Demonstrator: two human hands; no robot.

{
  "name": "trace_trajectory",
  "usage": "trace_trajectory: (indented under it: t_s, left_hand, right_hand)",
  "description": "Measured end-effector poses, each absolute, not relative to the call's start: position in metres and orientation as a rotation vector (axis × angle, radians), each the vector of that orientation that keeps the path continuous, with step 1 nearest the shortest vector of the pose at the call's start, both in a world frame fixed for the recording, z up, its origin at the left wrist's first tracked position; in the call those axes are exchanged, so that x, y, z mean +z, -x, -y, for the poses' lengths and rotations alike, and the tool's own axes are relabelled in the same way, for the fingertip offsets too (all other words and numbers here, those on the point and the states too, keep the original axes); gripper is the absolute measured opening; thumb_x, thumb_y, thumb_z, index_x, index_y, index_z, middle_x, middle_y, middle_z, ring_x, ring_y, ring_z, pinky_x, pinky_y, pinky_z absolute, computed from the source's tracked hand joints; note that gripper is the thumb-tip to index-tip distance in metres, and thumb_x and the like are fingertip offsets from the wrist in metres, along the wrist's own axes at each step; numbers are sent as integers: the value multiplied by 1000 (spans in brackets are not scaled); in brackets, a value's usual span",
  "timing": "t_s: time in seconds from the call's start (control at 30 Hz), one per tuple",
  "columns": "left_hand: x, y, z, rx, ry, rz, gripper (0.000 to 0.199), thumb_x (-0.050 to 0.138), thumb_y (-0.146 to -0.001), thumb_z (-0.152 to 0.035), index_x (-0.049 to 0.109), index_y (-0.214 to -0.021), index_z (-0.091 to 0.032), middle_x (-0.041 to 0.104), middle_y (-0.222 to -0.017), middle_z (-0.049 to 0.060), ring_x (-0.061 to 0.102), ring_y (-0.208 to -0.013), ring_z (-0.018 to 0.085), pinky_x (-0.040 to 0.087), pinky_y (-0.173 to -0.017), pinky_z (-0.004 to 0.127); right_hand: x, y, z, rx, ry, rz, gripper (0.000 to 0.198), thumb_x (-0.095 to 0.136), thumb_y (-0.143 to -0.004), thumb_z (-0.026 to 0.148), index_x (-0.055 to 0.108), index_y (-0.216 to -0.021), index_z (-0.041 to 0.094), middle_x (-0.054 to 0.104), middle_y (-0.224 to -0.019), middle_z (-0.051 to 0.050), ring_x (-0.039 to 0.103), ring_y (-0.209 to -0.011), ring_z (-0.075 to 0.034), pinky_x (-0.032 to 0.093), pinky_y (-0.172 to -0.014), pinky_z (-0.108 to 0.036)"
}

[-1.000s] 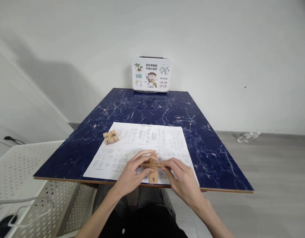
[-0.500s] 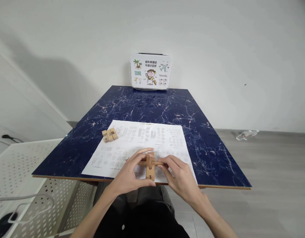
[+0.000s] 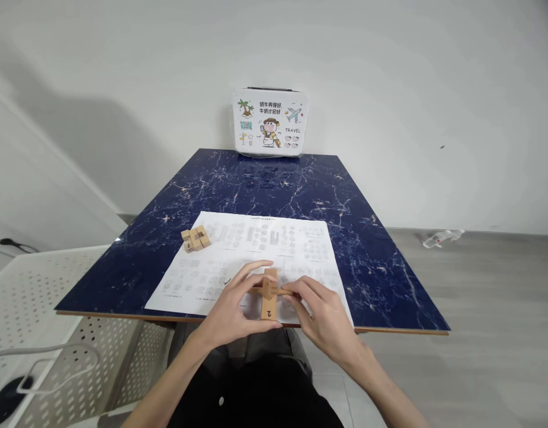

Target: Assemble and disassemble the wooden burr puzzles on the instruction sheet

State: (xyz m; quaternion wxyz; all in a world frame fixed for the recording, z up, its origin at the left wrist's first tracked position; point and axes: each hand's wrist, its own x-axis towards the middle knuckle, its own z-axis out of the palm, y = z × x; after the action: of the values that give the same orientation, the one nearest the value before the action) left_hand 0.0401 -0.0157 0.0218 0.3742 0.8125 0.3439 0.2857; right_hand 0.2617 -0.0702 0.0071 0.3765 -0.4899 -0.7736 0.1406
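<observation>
A wooden puzzle assembly [image 3: 269, 308] made of crossed pieces is held over the near edge of a printed sheet [image 3: 238, 252]; the piece facing me bears a "2". My left hand [image 3: 232, 309] is closed around it, thumb at the near end and fingers at the far end and top. With a pinch, my right hand [image 3: 321, 312] grips the right end of the narrow crosswise piece [image 3: 283, 292]. Fingers hide part of the joint. Several more wooden puzzle pieces [image 3: 196, 238] sit together on the sheet's upper left corner, one with a number on it.
A white illustrated case [image 3: 270, 123] stands at the back of the blue marble-patterned table [image 3: 265, 184], against the wall. To the left is a white perforated rack [image 3: 46, 285] with a cable [image 3: 42, 352]. A white object [image 3: 442, 238] lies on the floor at right.
The camera view has shifted slightly. The crossed pieces look turned a little between my fingers, and both hands keep their hold.
</observation>
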Motion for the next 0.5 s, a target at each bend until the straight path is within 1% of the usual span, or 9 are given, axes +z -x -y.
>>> trace_trajectory:
  t_s: [0.07,0.17,0.23,0.4,0.5]
  left_hand:
    - [21,-40,16,738,-2082,-861,59,94,-74,-35,67,-125,-30,52,-157,9,49,-146,36,47,-118,53]
    - [19,-39,15,750,-2070,-846,60,95,-72,-33,67,-125,-28,58,-152,10,55,-142,35,49,-116,50]
    - [19,-39,15,750,-2069,-858,58,95,-72,-33,68,-123,-27,60,-149,10,57,-139,35,51,-115,49]
    - [20,-39,15,728,-2069,-868,55,95,-70,-32,69,-119,-26,60,-150,10,59,-136,34,56,-108,46]
    - [20,-39,15,740,-2067,-864,55,95,-70,-32,67,-117,-25,60,-149,11,60,-135,34,57,-106,46]
  right_hand:
    - [8,-260,71,330,1261,1994,22,47,-109,19,68,-114,23,70,-92,-6,68,-76,-22,53,-68,-32]
    - [8,-259,73,328,1255,1993,24,46,-110,18,67,-117,23,70,-92,-6,68,-75,-21,52,-66,-32]
    - [8,-260,73,363,1242,1979,24,46,-109,17,67,-119,24,70,-93,-6,69,-76,-21,53,-68,-32]
    - [8,-264,73,411,1233,1972,23,49,-110,19,68,-120,25,70,-94,-6,68,-77,-21,52,-69,-32]
    - [7,-264,73,418,1222,1976,22,48,-110,19,67,-121,25,69,-94,-6,68,-77,-20,52,-68,-32]
